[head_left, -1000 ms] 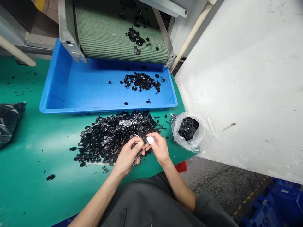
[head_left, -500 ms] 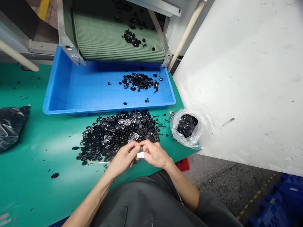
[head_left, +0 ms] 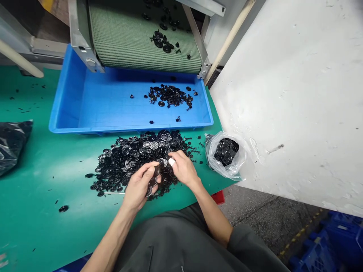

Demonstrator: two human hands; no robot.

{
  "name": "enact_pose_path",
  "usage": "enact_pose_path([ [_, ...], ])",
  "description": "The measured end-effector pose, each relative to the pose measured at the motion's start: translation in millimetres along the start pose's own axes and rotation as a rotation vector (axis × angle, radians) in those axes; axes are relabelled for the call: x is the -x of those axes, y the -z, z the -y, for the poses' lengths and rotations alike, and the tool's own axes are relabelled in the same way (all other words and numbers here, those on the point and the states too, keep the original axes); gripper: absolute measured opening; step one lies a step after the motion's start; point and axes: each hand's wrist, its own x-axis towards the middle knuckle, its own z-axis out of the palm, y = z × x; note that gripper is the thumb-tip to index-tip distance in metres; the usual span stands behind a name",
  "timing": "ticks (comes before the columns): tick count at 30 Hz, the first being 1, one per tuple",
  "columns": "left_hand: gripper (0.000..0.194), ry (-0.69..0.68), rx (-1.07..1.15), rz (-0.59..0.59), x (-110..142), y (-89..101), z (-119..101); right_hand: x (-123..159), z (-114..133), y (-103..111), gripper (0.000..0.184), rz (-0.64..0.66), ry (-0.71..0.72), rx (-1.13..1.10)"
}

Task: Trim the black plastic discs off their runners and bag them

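The two hands have parted since the moment before, when they were pressed together at the heap's near edge. The left hand [head_left: 140, 185] now curls its fingers around black plastic discs [head_left: 149, 191], though how many is hidden. The right hand [head_left: 184, 168], one fingertip wrapped in white tape [head_left: 171, 162], reaches onto the single heap of black plastic parts [head_left: 133, 158]; its fingers are bunched, and whether they pinch anything I cannot tell. Around the heap are one blue tray [head_left: 130, 130] at twelve o'clock, one clear plastic bag [head_left: 225, 155] at three and one black bag [head_left: 11, 145] at nine.
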Motion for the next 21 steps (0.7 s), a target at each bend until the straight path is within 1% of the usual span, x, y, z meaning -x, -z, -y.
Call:
enact_pose_path([
  [2, 0.033, 0.024, 0.135, 0.041, 1.4, 3.0, -2.1, -10.4, -1.3, -2.7, 0.033, 0.021, -0.032, 0.112],
  [4, 0.03, 0.037, 0.243, 0.075, 1.6, 3.5, -3.1, -15.2, -0.8, -6.2, 0.029, 0.019, -0.054, 0.176],
  [8, 0.031, 0.079, 0.421, 0.082, -3.7, 1.5, -0.7, -9.9, -1.4, -8.5, 0.031, -0.046, -0.016, 0.163],
  [12, 0.027, 0.147, 0.421, 0.098, -9.0, -2.0, 1.2, 0.0, -10.1, -5.0, 0.029, -0.062, 0.054, 0.088],
  [15, 0.025, 0.162, 0.393, 0.134, -9.3, -5.9, -0.3, 1.4, -15.8, -3.5, 0.034, -0.064, 0.041, 0.069],
  [18, 0.028, 0.176, 0.424, 0.117, -7.7, -8.7, -1.9, -3.2, -14.6, -3.7, 0.038, -0.011, -0.004, 0.122],
  [21, 0.038, 0.212, 0.495, 0.061, -5.5, -8.7, -2.6, -9.6, -8.5, -3.3, 0.033, 0.049, -0.041, 0.229],
])
